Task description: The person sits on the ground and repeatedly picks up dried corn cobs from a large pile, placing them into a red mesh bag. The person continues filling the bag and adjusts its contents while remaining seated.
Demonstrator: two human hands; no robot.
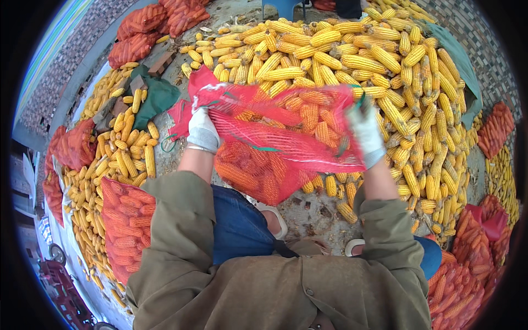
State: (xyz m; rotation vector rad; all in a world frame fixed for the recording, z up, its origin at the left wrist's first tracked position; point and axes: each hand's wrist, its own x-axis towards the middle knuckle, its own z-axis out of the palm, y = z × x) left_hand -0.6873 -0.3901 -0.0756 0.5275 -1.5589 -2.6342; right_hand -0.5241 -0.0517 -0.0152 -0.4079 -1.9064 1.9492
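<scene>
A red mesh bag (264, 144) is stretched out in front of me, with corn cobs showing through its netting in the lower part. My left hand (203, 128), in a whitish work glove, grips the bag's left edge where the mesh bunches up. On the opposite side my right hand (366, 128), also gloved and blurred by motion, holds the edge near a green drawstring (362, 98). The bag hangs between my wrists, above my feet. Behind and to the right of it spreads a large heap of yellow corn cobs (330, 62).
Filled red mesh bags stand at my left (126, 225) and lower right (453, 288). More bags (132, 47) lie at the upper left, near bricks (161, 62) and a green cloth (159, 99). A blue plastic stool (284, 7) stands beyond the heap. Loose cobs (346, 212) lie by my feet.
</scene>
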